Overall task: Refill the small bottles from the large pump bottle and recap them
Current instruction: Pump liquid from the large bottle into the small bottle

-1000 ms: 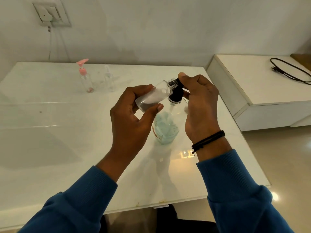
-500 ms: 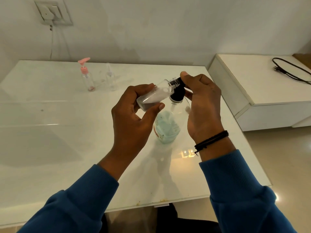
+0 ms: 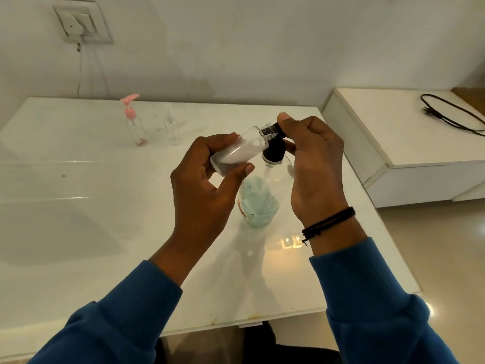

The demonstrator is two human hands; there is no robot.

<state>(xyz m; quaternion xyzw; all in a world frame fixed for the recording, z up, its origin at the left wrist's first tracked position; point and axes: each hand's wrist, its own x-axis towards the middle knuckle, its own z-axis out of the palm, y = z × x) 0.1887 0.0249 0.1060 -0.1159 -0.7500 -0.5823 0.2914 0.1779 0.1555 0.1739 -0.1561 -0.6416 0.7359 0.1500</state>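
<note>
A: Small bottle (image 3: pixel 237 153) is up in the air over the middle of the bench (image 3: pixel 78 206), tilted, mouth at two o'clock against the black pump head (image 3: pixel 273 151) of the big bottle (image 3: pixel 258 206).

B: And that's the danger. Mouth and nozzle look barely lined up; a hard press could send liquid down the outside or onto the bench.

A: Left hand (image 3: pixel 207 187) is curled round the small bottle, thumb underneath, fingers on top. Tilt it further and the white liquid inside could run out.

B: Right hand (image 3: pixel 315 164) is wrapped over the pump, forefinger on top. The big bottle stands unsteadied, so a sideways push might tip it.

A: Two more bottles, one pink-topped (image 3: pixel 132 119), wait at eleven o'clock.
</note>
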